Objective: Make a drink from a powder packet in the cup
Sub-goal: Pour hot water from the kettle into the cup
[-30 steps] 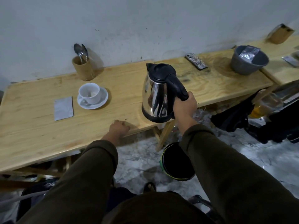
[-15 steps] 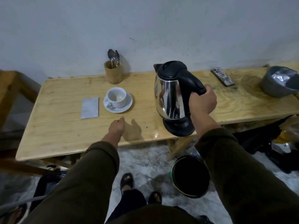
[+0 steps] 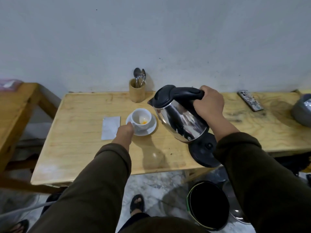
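A white cup (image 3: 141, 118) stands on a white saucer (image 3: 150, 128) on the wooden table (image 3: 80, 140). Orange powder lies at the cup's bottom. My left hand (image 3: 125, 133) touches the cup's handle at its near left side. My right hand (image 3: 209, 103) grips the black handle of a steel kettle (image 3: 180, 120), lifted off its black base (image 3: 204, 153) and tilted with its spout toward the cup. A flat silver packet (image 3: 111, 125) lies left of the saucer.
A wooden holder with spoons (image 3: 137, 92) stands by the wall behind the cup. A phone (image 3: 250, 100) and a grey bowl (image 3: 302, 111) lie at the right. A black bin (image 3: 208, 205) stands on the floor under the table's edge. Another wooden table (image 3: 15, 108) is at the left.
My right hand has lifted the kettle off its base and tilted it toward the cup. My left hand has moved forward from the table's edge to the cup's handle.
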A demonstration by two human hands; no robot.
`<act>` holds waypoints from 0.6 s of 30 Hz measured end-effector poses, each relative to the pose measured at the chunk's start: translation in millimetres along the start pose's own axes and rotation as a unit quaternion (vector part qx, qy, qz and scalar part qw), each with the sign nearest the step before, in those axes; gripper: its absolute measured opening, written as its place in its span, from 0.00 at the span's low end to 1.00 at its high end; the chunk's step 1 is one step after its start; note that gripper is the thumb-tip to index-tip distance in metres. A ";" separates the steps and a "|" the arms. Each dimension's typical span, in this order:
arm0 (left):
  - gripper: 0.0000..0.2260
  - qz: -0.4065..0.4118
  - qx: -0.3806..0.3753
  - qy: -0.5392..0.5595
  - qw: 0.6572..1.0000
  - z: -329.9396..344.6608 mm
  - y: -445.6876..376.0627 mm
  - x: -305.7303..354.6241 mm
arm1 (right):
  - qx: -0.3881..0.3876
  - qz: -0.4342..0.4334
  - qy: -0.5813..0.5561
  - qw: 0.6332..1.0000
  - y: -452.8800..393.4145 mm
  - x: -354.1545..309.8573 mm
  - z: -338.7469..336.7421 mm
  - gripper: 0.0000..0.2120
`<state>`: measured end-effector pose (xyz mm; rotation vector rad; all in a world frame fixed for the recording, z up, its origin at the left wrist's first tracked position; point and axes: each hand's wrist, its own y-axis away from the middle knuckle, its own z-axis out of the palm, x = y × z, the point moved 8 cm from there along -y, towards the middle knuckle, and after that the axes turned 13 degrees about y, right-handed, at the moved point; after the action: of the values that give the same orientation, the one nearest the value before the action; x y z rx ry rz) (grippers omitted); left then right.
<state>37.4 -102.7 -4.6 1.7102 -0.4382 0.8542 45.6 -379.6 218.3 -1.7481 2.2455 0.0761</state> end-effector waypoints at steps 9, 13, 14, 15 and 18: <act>0.23 -0.039 0.007 -0.012 0.999 -0.8 -18.6 5.7 | -0.063 -0.067 0.144 0.985 -22.7 -41.4 20.1 0.05; 0.23 -0.045 0.005 -0.038 0.998 -1.7 -22.8 5.0 | -0.070 -0.071 0.177 0.979 -25.0 -48.0 24.8 0.05; 0.23 -0.045 0.003 -0.040 0.998 -2.1 -24.0 4.3 | -0.073 -0.072 0.182 0.978 -25.2 -48.9 25.6 0.05; 0.23 -0.045 0.003 -0.042 0.998 -2.1 -25.1 3.6 | -0.075 -0.073 0.188 0.977 -25.6 -49.6 25.9 0.05; 0.23 -0.045 0.000 -0.048 0.998 -2.7 -24.8 3.6 | -0.078 -0.071 0.198 0.975 -27.1 -50.9 24.9 0.05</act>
<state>55.6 -92.0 -18.3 1.7638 -0.4230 0.7099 87.6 -333.3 211.5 -2.1655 2.4261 -0.1427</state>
